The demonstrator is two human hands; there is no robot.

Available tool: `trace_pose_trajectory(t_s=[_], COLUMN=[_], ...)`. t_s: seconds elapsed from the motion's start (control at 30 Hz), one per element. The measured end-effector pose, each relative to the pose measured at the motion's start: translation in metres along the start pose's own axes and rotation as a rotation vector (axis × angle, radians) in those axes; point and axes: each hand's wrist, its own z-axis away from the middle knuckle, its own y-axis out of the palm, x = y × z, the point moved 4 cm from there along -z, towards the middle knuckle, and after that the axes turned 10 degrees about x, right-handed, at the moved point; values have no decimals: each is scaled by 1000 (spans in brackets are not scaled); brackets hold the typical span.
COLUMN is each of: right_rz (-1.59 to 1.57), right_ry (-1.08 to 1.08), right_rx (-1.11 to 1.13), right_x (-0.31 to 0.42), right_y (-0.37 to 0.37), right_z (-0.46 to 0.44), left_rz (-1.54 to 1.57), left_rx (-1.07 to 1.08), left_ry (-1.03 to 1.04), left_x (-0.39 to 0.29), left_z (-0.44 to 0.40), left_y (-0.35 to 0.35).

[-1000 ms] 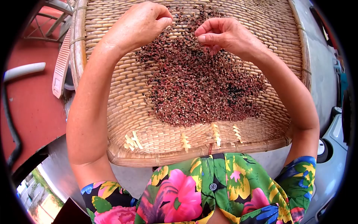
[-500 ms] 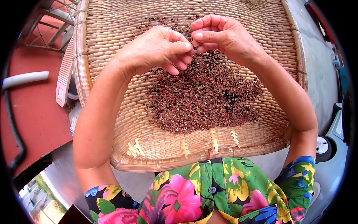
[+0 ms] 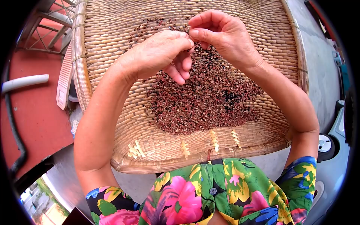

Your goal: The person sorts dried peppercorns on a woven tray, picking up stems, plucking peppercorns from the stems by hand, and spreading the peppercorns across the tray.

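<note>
A heap of small dried reddish-brown husks with black seeds [image 3: 202,101], resembling Sichuan peppercorns, lies on a woven wicker tray [image 3: 108,41]. Over the far part of the heap, my left hand [image 3: 165,54] has thumb and forefinger pinched together, its other fingers curled loosely below. My right hand [image 3: 228,39] meets it from the right, thumb and forefinger also closed at the same spot. Whatever sits between the fingertips is too small or hidden to make out. Both hands are held above the tray, their tips touching or nearly so.
Pale zigzag woven strips [image 3: 214,141] lie along the tray's near edge, with several short pale pieces [image 3: 135,149] at the left. A red surface [image 3: 37,108] with a white tube [image 3: 26,83] stands left. A light-blue wheeled object [image 3: 335,142] is at the right.
Both hands stay together over the heap. The left hand has turned slightly, its lower fingers dropping a little, and the right fingertips have drawn closer to the left ones.
</note>
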Motion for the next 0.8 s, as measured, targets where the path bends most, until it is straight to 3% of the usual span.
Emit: trace_pose_trajectory(t_s=[0.1, 0.17, 0.23, 0.33, 0.5, 0.63, 0.77, 0.8], right_rz=[172, 46, 48, 165, 223, 551, 1070, 1258], right_ry=[-47, 27, 79, 188, -8, 52, -425, -338], right_rx=[81, 113, 175, 185, 292, 141, -253, -247], right_x=[7, 14, 10, 17, 20, 40, 70, 74], right_y=[3, 3, 2, 5, -2, -23, -77, -83], right_z=[-1, -2, -3, -1, -6, -13, -30, -29], left_rz=[-111, -152, -198, -219, -252, -293, -486, -662], left_rx=[-60, -84, -200, -220, -154, -194, -304, -268], left_ry=[47, 125, -17, 2, -14, -62, -117, -92], left_x=[-3, -10, -21, -20, -22, -22, -28, -29], left_z=[3, 6, 11, 15, 16, 23, 27, 30], left_y=[0, -7, -11, -13, -8, -14, -21, -19])
